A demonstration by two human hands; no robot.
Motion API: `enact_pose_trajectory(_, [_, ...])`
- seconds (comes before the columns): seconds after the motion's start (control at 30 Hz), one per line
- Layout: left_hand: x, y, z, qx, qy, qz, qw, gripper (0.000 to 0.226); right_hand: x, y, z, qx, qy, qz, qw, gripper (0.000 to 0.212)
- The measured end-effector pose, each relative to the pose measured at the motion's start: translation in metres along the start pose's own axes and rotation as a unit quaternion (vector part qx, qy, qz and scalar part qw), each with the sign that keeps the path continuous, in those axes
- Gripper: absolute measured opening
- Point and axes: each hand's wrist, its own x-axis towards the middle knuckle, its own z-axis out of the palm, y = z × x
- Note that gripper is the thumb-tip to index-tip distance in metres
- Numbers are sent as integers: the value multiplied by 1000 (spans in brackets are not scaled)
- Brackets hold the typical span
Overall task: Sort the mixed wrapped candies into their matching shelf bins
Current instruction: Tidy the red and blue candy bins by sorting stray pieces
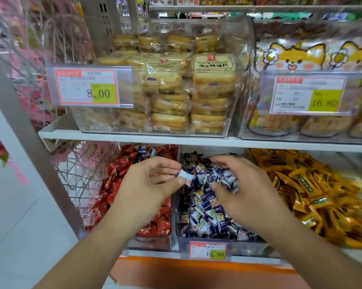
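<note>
Pinching a single white-and-blue wrapped candy (184,177) between thumb and fingertips, your left hand (150,184) hovers at the divider between the red bin and the middle bin on the lower shelf. The candy sits just above the left edge of the blue-and-white candies (207,213) that fill the middle bin (221,244). Your right hand (240,190) reaches into that same bin, fingers curled down over the pile; some wrappers lie under its fingertips, but you cannot tell whether that grip actually holds any of them.

To your left, the red candies (113,184) fill their own bin, and a few blue-and-white wrappers (143,155) lie mixed in on top near the back of it. To your right, the yellow candies (313,195) heap up in the third bin, well apart from both hands.

A price tag reading 19.90 (208,250) hangs on the front of the middle bin. On the upper shelf (134,136), a clear box of packaged bread slices (175,90) stands above the red and blue bins, with an 8.00 tag (88,86) clipped to its left front. Beside it on the right is a clear box of cat-printed snack bags (313,57) with a 16.80 tag (309,94).
</note>
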Motion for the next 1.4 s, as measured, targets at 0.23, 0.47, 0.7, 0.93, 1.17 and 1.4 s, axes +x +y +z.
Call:
enact_pose_trajectory(0.23, [-2, 4, 12, -26, -30, 16, 999, 20, 2, -2, 17, 62, 27, -70, 995, 13])
enact_pose_trajectory(0.47, [0, -1, 6, -19, -42, 7, 999, 20, 2, 2, 17, 120, -14, -27, 992, 20])
enact_pose_trajectory(0.7, [3, -7, 3, 55, -42, 49, 996, 18, 7, 2, 21, 23, 11, 11, 1000, 17])
enact_pose_trajectory(0.93, [41, -26, -35, 290, 95, 70, 950, 11, 2, -18, 32, -37, -121, -70, 990, 51])
enact_pose_trajectory(1.17, [112, -36, -49, 486, 69, 9, 871, 43, 7, -21, 50, -21, -126, -99, 987, 45])
enact_pose_trajectory(1.4, [152, -66, -56, 507, 21, 6, 862, 34, 8, -17, 50, -33, -114, -112, 987, 42])
